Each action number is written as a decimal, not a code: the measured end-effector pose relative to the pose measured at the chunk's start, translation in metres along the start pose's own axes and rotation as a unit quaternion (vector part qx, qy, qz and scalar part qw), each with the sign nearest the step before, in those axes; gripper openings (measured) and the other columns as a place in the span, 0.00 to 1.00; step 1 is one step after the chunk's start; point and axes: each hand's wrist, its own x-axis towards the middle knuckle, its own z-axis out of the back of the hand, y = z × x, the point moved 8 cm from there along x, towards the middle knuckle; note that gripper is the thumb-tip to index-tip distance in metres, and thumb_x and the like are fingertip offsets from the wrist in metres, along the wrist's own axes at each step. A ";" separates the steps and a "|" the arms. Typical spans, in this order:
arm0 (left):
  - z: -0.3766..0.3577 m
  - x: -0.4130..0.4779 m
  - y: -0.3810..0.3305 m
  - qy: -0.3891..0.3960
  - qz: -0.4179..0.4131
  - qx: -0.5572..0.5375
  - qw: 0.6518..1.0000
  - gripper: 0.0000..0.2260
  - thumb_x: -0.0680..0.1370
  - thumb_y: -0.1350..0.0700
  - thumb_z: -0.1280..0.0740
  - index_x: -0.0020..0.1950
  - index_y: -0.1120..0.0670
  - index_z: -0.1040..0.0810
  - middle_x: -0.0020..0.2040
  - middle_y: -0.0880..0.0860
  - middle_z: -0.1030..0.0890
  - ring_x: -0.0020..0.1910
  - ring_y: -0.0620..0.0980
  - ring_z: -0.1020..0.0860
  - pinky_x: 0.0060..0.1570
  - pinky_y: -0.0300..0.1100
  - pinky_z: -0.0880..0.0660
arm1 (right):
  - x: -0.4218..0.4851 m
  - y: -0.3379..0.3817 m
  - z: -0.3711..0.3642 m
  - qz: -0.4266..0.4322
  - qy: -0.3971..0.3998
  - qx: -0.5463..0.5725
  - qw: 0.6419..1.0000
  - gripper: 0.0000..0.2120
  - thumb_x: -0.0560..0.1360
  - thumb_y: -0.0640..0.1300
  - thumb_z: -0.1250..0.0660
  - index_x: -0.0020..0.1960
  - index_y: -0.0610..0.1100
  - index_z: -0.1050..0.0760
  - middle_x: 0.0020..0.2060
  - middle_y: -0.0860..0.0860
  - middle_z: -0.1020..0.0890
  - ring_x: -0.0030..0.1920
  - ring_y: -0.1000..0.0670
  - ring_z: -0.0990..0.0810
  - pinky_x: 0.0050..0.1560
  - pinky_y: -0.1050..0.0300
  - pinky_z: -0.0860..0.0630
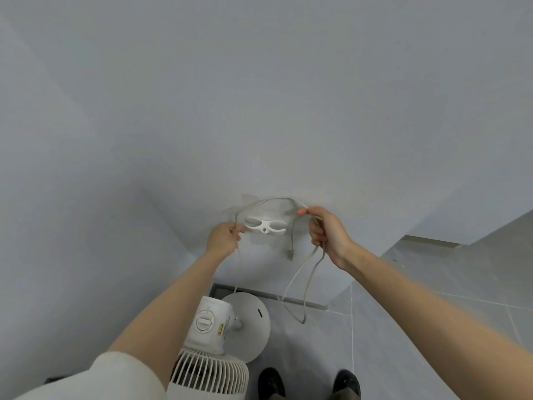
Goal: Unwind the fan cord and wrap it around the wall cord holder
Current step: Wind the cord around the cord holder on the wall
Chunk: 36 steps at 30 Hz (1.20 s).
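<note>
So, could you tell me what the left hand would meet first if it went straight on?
Most likely the left wing of the white wall cord holder, just beyond the left hand, which grips the fan cord; depth is unclear.

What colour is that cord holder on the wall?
White, matching the wall: the cord holder shows clearly in the head view, between the two hands.

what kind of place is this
Likely an indoor corner of a home, perhaps a utility room or hallway: plain white walls, a grey tiled floor, a white fan standing on it, and a cord holder fixed to the wall.
</note>
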 end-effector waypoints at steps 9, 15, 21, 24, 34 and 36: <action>0.032 0.006 -0.036 -0.084 -0.132 0.104 0.982 0.10 0.76 0.57 0.33 0.39 0.61 0.17 0.36 0.60 0.17 0.37 0.58 0.19 0.41 0.46 0.23 | 0.002 -0.026 -0.006 -0.006 0.037 -0.127 0.991 0.12 0.79 0.51 0.38 0.52 0.48 0.18 0.29 0.49 0.29 0.25 0.53 0.38 0.30 0.61 0.40; 0.025 -0.005 -0.063 -0.104 -0.194 0.130 0.967 0.17 0.70 0.50 0.27 0.29 0.61 0.24 0.24 0.53 0.35 0.28 0.49 0.39 0.32 0.43 0.38 | 0.016 -0.042 0.016 -0.010 -0.027 -0.138 0.990 0.13 0.80 0.51 0.42 0.50 0.44 0.23 0.32 0.48 0.27 0.25 0.53 0.37 0.28 0.61 0.38; 0.010 -0.007 -0.073 -0.095 -0.180 0.170 0.964 0.07 0.71 0.54 0.28 0.43 0.57 0.15 0.40 0.54 0.15 0.42 0.53 0.19 0.40 0.43 0.29 | 0.020 -0.052 0.023 0.009 -0.067 -0.182 0.981 0.18 0.79 0.58 0.43 0.50 0.45 0.22 0.33 0.48 0.23 0.28 0.54 0.32 0.31 0.61 0.33; 0.000 -0.008 -0.076 -0.090 -0.195 0.194 0.957 0.06 0.73 0.55 0.30 0.46 0.56 0.15 0.44 0.54 0.14 0.45 0.53 0.19 0.42 0.43 0.28 | 0.023 -0.057 0.020 0.005 -0.051 -0.167 0.985 0.18 0.80 0.56 0.44 0.50 0.44 0.23 0.38 0.46 0.21 0.34 0.54 0.27 0.35 0.60 0.29; -0.008 -0.018 -0.076 -0.107 -0.274 0.101 0.950 0.06 0.74 0.61 0.31 0.48 0.59 0.15 0.46 0.56 0.14 0.45 0.53 0.17 0.49 0.47 0.23 | 0.030 -0.081 0.038 -0.011 -0.146 -0.123 0.982 0.18 0.79 0.52 0.39 0.34 0.44 0.25 0.27 0.50 0.26 0.27 0.52 0.34 0.32 0.59 0.34; -0.011 -0.019 -0.075 -0.106 -0.297 0.108 0.943 0.07 0.73 0.65 0.32 0.47 0.59 0.15 0.47 0.55 0.14 0.47 0.53 0.17 0.51 0.42 0.24 | 0.029 -0.084 0.043 -0.011 -0.181 -0.146 0.973 0.18 0.78 0.51 0.39 0.33 0.42 0.26 0.25 0.50 0.28 0.28 0.51 0.33 0.33 0.58 0.34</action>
